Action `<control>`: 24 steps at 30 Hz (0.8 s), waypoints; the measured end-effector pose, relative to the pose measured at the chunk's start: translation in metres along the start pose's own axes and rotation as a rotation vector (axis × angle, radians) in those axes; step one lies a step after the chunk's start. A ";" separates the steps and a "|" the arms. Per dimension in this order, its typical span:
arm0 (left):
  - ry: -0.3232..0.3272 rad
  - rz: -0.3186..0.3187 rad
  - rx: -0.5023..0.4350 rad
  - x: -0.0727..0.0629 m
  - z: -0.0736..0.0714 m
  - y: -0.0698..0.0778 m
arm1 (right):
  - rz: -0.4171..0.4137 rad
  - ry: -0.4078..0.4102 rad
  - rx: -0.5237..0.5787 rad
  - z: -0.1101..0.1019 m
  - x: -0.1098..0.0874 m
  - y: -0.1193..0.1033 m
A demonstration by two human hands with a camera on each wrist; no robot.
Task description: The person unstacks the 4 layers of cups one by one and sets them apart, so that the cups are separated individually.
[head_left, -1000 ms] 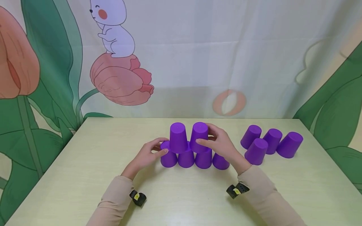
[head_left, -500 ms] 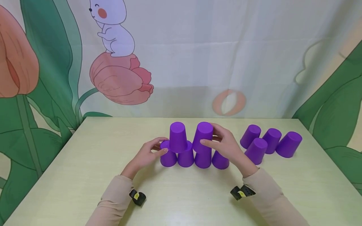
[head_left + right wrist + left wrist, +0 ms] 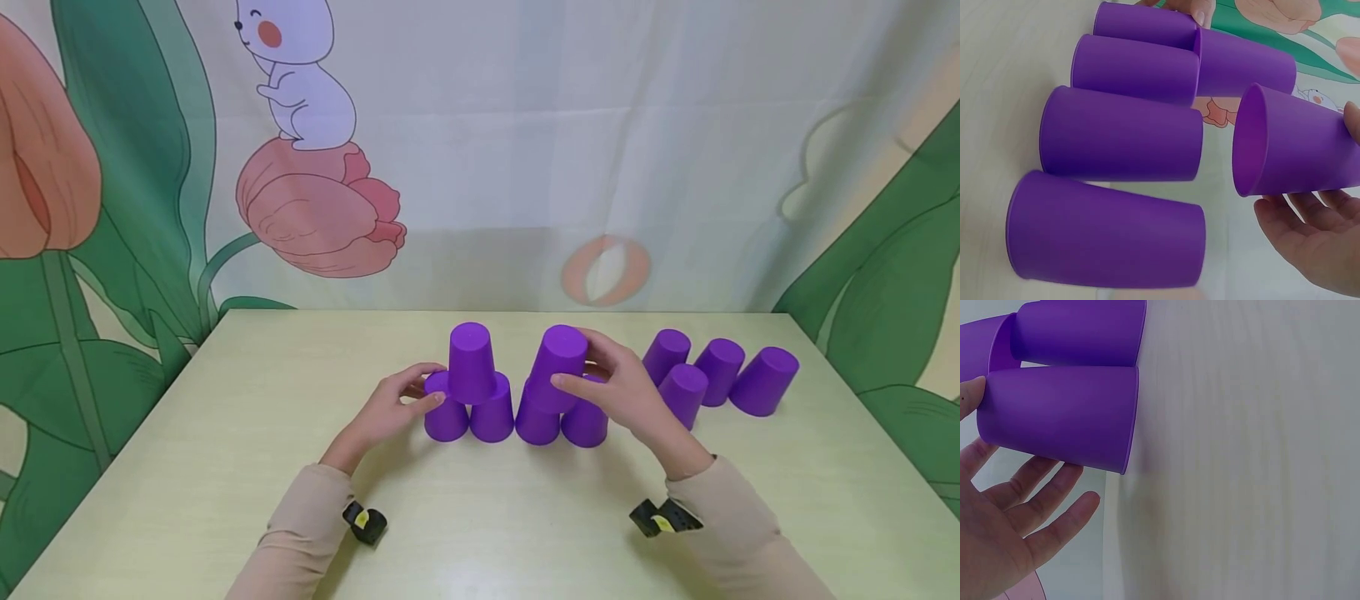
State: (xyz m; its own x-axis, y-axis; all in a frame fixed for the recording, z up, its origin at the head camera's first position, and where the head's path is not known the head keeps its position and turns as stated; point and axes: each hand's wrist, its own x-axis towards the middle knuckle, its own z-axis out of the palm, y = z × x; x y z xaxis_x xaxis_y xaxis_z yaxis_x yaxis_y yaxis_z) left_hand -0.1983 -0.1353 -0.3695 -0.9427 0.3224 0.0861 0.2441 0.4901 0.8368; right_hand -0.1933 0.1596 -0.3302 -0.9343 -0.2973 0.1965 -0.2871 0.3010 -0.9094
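Note:
Purple cups stand upside down in a row across the table, and the leftmost cup (image 3: pixel 447 423) is steadied by my left hand (image 3: pixel 386 408), thumb and fingers on either side of its top. Above the two left cups rests another upturned purple cup (image 3: pixel 471 360). My right hand (image 3: pixel 628 390) grips a purple cup (image 3: pixel 557 362) by its sides, mouth down. In the right wrist view, a gap separates this held cup (image 3: pixel 1304 144) from the third cup (image 3: pixel 1122 137) and the fourth cup (image 3: pixel 1110 234) of the row. The left wrist view shows several left fingers (image 3: pixel 1054 500) spread.
Several more upturned purple cups (image 3: pixel 765 383) stand at the right of the pale wooden table (image 3: pixel 187 467); my right forearm partly covers one cup (image 3: pixel 684 392). Behind the table's far edge hangs a printed curtain (image 3: pixel 480 167). A small black camera sits on each wrist.
My right hand has carried its cup to the right, from beside the upper cup to over the third and fourth cups. The left hand has stayed in place.

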 end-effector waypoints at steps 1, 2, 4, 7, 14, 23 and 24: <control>0.001 0.001 0.001 -0.002 -0.001 0.004 | 0.000 0.002 -0.008 -0.002 -0.001 0.000; 0.001 0.000 0.001 -0.002 -0.001 0.005 | -0.002 0.005 -0.011 -0.003 -0.003 -0.001; 0.002 -0.001 0.001 -0.002 0.000 0.005 | -0.008 0.011 -0.022 -0.006 -0.005 0.000; 0.002 0.008 0.008 -0.001 0.000 0.002 | -0.004 0.020 -0.038 -0.010 -0.008 0.000; 0.010 0.004 -0.003 0.014 0.007 -0.035 | 0.006 0.042 -0.084 -0.020 -0.017 0.000; 0.018 0.001 -0.004 0.014 0.008 -0.038 | 0.004 0.084 -0.134 -0.036 -0.026 0.003; 0.019 -0.002 -0.004 0.014 0.008 -0.037 | 0.010 0.088 -0.138 -0.037 -0.027 0.003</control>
State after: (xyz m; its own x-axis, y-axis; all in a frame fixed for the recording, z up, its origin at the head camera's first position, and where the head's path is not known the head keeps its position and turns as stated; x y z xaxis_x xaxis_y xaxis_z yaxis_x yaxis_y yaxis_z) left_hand -0.2188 -0.1426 -0.4039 -0.9474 0.3057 0.0947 0.2411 0.4874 0.8392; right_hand -0.1767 0.2024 -0.3242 -0.9505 -0.2146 0.2248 -0.2983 0.4274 -0.8534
